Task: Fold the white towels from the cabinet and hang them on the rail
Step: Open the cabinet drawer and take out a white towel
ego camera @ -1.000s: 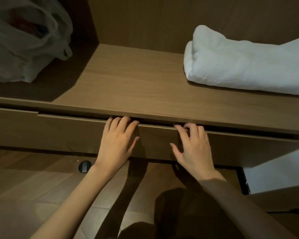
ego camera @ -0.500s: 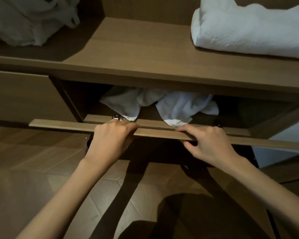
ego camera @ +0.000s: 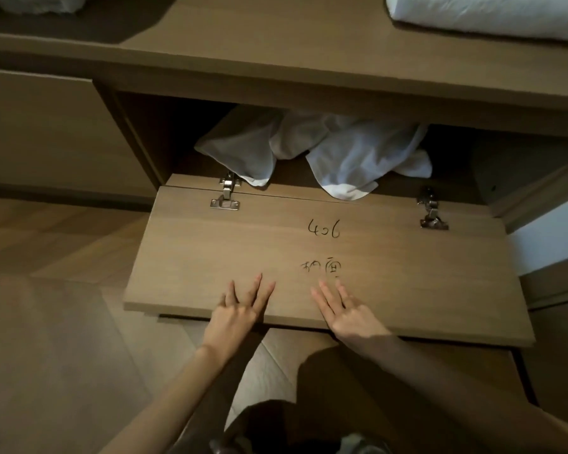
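Head view: the brown wooden door (ego camera: pixel 309 253) of the cabinet (ego camera: pixel 138 132) lies folded down flat, like a little table. Both hands rest on its near edge, side by side but not touching. The left hand (ego camera: pixel 240 311) and the right hand (ego camera: pixel 350 314) lie flat with straight, spread fingers and hold nothing.

Just past the right hand's fingertips there is black writing (ego camera: pixel 323 229), with "406" above some other marks. Farther ahead are two shiny hinges (ego camera: pixel 227 195), one in front of the left hand and one off to the right of the right hand. Behind them, in the dark cabinet, the white towels (ego camera: pixel 358 155) lie in a crumpled heap.

Higher up is a wide shelf (ego camera: pixel 276 44). A folded towel (ego camera: pixel 489 18) sits on it, far ahead of the right hand. A plastic bag (ego camera: pixel 36 3) peeks in far ahead of the left hand. A wooden floor (ego camera: pixel 46 244) lies left of the left hand. A pale wall (ego camera: pixel 545 237) is off to the right.
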A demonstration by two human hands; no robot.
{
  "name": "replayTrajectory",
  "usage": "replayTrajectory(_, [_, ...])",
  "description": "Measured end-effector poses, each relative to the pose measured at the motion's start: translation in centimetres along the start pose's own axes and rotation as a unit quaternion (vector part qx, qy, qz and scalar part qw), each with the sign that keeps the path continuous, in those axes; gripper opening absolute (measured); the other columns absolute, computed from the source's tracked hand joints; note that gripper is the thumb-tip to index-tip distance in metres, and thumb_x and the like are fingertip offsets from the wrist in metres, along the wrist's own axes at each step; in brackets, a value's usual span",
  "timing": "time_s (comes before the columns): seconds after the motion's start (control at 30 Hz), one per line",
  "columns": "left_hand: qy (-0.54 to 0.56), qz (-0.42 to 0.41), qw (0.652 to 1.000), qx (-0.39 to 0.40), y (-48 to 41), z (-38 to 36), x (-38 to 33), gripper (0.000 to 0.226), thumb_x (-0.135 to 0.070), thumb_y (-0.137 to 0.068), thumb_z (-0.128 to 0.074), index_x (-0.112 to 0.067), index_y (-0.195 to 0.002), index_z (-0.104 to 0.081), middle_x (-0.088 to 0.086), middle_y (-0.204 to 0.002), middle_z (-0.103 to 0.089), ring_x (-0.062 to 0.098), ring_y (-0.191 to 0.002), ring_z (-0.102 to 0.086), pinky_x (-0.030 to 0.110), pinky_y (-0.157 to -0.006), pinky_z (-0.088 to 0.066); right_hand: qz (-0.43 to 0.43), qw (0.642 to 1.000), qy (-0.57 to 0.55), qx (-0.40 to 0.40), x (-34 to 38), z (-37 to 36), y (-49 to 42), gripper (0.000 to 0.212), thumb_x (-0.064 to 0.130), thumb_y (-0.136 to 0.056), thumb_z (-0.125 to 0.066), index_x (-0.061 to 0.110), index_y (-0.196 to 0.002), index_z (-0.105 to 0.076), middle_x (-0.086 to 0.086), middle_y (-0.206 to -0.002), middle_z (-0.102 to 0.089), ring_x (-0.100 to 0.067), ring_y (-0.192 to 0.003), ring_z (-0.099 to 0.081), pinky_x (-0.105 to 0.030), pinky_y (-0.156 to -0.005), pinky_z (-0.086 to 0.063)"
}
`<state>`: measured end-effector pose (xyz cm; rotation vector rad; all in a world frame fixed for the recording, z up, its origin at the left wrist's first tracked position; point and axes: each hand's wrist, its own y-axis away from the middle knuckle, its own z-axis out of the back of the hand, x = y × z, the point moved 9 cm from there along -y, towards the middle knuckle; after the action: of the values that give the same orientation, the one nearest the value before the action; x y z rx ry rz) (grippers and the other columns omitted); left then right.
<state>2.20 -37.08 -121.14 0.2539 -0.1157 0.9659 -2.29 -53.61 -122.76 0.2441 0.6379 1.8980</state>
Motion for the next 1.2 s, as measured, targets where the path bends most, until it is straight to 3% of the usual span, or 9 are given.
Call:
replayTrajectory(0.07, [0.025,-0.009,1.0,-0.003,-0.6,-1.3,-0.6,0.113,0.011,-0.06,-0.069,-0.019,-0.15,-0.006,0.008,-0.138,-0.054,0.046,-0.093,-0.066,0.037,-0.049,-0.056,-0.007,0.997,0.003,-0.076,0.0,-0.1,-0.9,0.086,-0.007,-0.084,-0.064,-0.003,-0.147,-0.005,-0.028,-0.153,0.0,-0.051,-0.139,-0.022,-0.044,-0.106,-0.039])
replayTrajectory(0.17, [0.043,0.008,0.999,-0.001,-0.7,-2.7,-0.8,0.124,0.009,-0.05,-0.082,-0.02,-0.147,-0.01,0.008,-0.145,-0.044,0.046,-0.098,-0.065,0.038,-0.055,-0.057,-0.007,0.991,0.035,-0.125,0.0,-0.8,-1.2,0.075,0.002,-0.056,-0.083,0.004,-0.127,-0.06,-0.02,-0.133,-0.056,-0.042,-0.11,-0.062,-0.036,-0.072,-0.058])
replayTrajectory(0.3, [0.067,0.032,0.997,0.028,-0.7,-3.2,-0.5,0.12,0.005,-0.046,-0.085,-0.018,-0.147,-0.024,0.007,-0.146,-0.045,0.048,-0.107,-0.06,0.037,-0.051,-0.057,-0.004,0.986,-0.027,-0.164,-1.2,-1.0,-0.9,0.083,0.02,-0.062,-0.087,0.013,-0.137,-0.053,-0.008,-0.145,-0.048,-0.031,-0.121,-0.057,-0.021,-0.05,-0.053])
replayTrajectory(0.37, [0.121,0.027,0.991,0.043,-0.7,-2.4,-0.5,0.1,-0.028,-0.067,-0.083,-0.025,-0.15,-0.027,0.0,-0.152,-0.037,0.044,-0.12,-0.053,0.039,-0.055,-0.058,0.027,0.99,-0.064,-0.127,-1.4,-0.6,-1.0,0.077,0.039,-0.084,-0.07,0.019,-0.149,-0.033,-0.002,-0.158,-0.019,-0.026,-0.137,-0.041,-0.028,-0.065,-0.058])
replayTrajectory(0.43, [0.186,0.053,0.981,0.017,-1.0,-0.4,0.6,0.07,-0.052,-0.091,-0.051,-0.033,-0.151,-0.022,-0.008,-0.157,-0.026,0.031,-0.129,-0.049,0.039,-0.074,-0.057,0.039,0.99,-0.099,-0.097,-2.1,0.9,-0.8,0.055,0.042,-0.101,-0.041,0.028,-0.152,-0.025,0.008,-0.161,-0.004,-0.017,-0.139,-0.038,-0.031,-0.086,-0.054])
replayTrajectory(0.53, [0.226,0.117,0.966,-0.045,-3.2,2.7,3.5,0.061,-0.054,-0.097,-0.033,-0.033,-0.152,-0.018,-0.006,-0.16,-0.014,0.027,-0.142,-0.03,0.045,-0.101,-0.044,0.031,0.968,-0.167,-0.186,-4.4,6.3,-0.7,0.041,0.033,-0.102,-0.041,0.034,-0.143,-0.042,0.012,-0.157,-0.028,-0.011,-0.123,-0.054,-0.028,-0.089,-0.052])
replayTrajectory(0.7, [0.268,0.191,0.939,0.102,-7.6,-0.8,5.8,0.084,-0.077,-0.083,-0.033,-0.042,-0.151,0.004,0.002,-0.159,0.02,0.053,-0.138,0.018,0.068,-0.109,-0.012,-0.011,0.947,-0.157,-0.279,-8.1,14.4,-3.9,0.038,0.028,-0.099,-0.048,0.028,-0.137,-0.052,0.007,-0.146,-0.047,-0.017,-0.131,-0.046,-0.043,-0.098,-0.049])
replayTrajectory(0.9, [0.233,0.2,0.945,0.114,-7.5,-1.5,5.8,0.1,-0.078,-0.075,-0.049,-0.045,-0.148,0.012,0.006,-0.157,0.026,0.059,-0.137,0.008,0.067,-0.104,-0.026,-0.038,0.951,-0.077,-0.297,-9.3,19.3,-10.2,0.043,0.021,-0.096,-0.052,0.021,-0.139,-0.05,-0.002,-0.149,-0.044,-0.026,-0.127,-0.049,-0.043,-0.095,-0.047])
replayTrajectory(1.2, [0.206,0.182,0.953,0.13,-7.7,-2.1,5.9,0.103,-0.079,-0.076,-0.048,-0.045,-0.145,0.021,0.008,-0.154,0.034,0.059,-0.138,0.006,0.064,-0.107,-0.029,-0.299,0.915,-0.175,-0.208,-17.9,14.3,-15.2,0.049,0.016,-0.091,-0.061,0.005,-0.133,-0.039,-0.019,-0.133,-0.044,-0.037,-0.123,-0.046,-0.048,-0.094,-0.047])
